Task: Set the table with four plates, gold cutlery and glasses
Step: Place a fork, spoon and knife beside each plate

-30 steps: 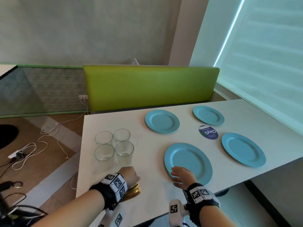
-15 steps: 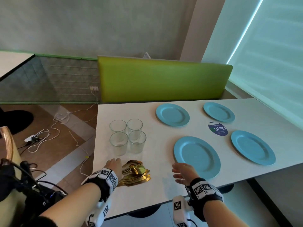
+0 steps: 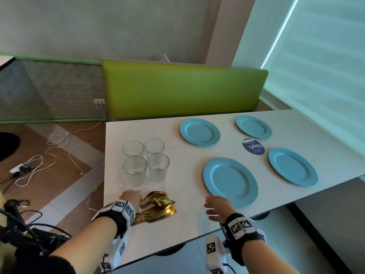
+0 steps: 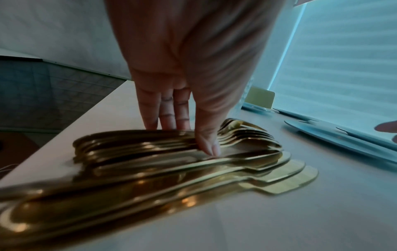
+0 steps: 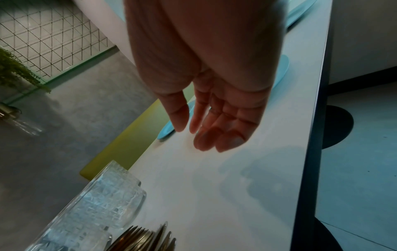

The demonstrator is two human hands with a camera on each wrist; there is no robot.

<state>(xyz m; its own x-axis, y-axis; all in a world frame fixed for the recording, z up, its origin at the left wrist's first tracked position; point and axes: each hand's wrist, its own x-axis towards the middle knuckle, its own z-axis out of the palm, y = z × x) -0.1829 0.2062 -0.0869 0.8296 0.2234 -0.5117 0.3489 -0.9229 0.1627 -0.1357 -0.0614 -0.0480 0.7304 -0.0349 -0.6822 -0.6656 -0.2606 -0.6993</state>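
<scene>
A person's left hand (image 3: 132, 198) reaches down onto a fanned stack of gold cutlery (image 3: 158, 207) at the near edge of the white worktop (image 3: 189, 186). Only the left wrist view shows the grip: straight fingers (image 4: 164, 110) stand at the far side of the handles and the thumb presses on top of them, so the hand is nearly flat and touching rather than wrapped around the pile (image 4: 171, 163). The right hand (image 3: 216, 207) hangs above the bare worktop to the right of the cutlery, and its wrist view shows the palm (image 5: 214, 95) open, fingers loosely extended, holding nothing. From the head view alone the full layout appears: four clear glasses (image 3: 146, 161) grouped just beyond the left hand, and four blue plates spread beyond and to the right of the right hand, the nearest plate (image 3: 230, 181) just past its fingertips. A round dark sticker (image 3: 253, 146) lies between the plates. A green bench back (image 3: 183, 89) stands behind the worktop.
</scene>
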